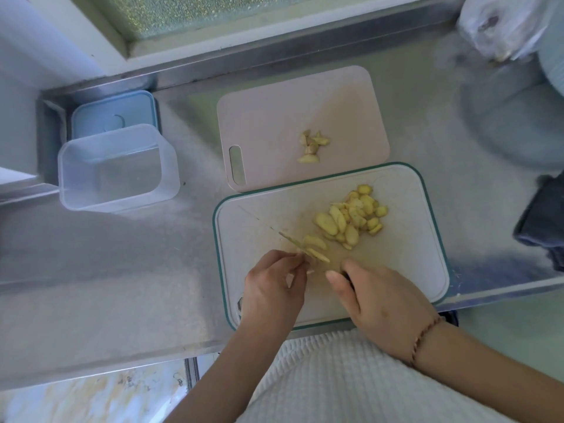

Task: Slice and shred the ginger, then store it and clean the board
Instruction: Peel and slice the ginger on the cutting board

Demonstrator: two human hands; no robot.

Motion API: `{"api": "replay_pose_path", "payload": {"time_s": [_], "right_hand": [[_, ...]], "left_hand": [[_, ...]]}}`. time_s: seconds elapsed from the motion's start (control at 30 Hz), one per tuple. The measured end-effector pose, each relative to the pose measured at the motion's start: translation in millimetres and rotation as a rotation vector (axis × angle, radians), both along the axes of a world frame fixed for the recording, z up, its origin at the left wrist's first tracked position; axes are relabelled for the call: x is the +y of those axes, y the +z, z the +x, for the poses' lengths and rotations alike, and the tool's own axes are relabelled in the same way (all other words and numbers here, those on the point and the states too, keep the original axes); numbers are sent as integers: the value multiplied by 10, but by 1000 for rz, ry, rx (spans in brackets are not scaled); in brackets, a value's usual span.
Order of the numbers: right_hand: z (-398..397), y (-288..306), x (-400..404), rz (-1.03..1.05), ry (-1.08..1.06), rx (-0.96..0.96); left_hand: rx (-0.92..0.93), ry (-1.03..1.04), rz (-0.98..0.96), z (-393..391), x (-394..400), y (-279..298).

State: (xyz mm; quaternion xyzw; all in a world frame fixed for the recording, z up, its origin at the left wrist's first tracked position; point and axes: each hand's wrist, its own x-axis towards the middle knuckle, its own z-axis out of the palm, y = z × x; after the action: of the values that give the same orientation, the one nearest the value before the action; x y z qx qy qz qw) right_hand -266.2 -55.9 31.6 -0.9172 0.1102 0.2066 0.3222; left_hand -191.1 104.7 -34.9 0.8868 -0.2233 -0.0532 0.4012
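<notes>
A shiny metal counter (122, 254) fills the view, with a window frame along the top. Low in the middle, the right hand (378, 303) is curled around the dark handle of a knife (274, 232). The thin blade is seen edge-on and its long line runs up and to the left, away from the hand. The left hand (274, 288) sits just left of the blade, with its fingertips bent and pinching a small stack of ginger slices (316, 248) right beside the blade. Both hands are over the white cutting board (412, 270) with the green rim, which lies in the lower middle of the frame. To the upper right on that board is a pile of yellow ginger slices (354, 216), too many and too stacked to count well. Just above this board lies a second one, a pink board (274, 117) with a handle slot on its left side. It holds a little heap of ginger trimmings (312, 146). Well to the left stands one clear plastic box (119, 169), open at the top, and its blue lid (116, 112) lies behind it. A dark cloth (543, 227) sits at the right edge. A plastic bag (500, 25) is in the upper right corner, too blurry to tell more.
</notes>
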Motion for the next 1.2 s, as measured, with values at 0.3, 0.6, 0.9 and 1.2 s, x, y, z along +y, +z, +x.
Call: {"api": "replay_pose_path", "payload": {"time_s": [0.3, 0.6, 0.9, 1.2], "right_hand": [[10, 110, 15, -33, 46, 48], [22, 90, 75, -38, 38, 65], [174, -8, 150, -7, -15, 47], [213, -118, 125, 70, -46, 42]], "left_hand": [[38, 2, 7, -11, 1, 15], [38, -22, 2, 20, 3, 22], [25, -52, 8, 24, 15, -25], [28, -22, -12, 27, 18, -47]]}}
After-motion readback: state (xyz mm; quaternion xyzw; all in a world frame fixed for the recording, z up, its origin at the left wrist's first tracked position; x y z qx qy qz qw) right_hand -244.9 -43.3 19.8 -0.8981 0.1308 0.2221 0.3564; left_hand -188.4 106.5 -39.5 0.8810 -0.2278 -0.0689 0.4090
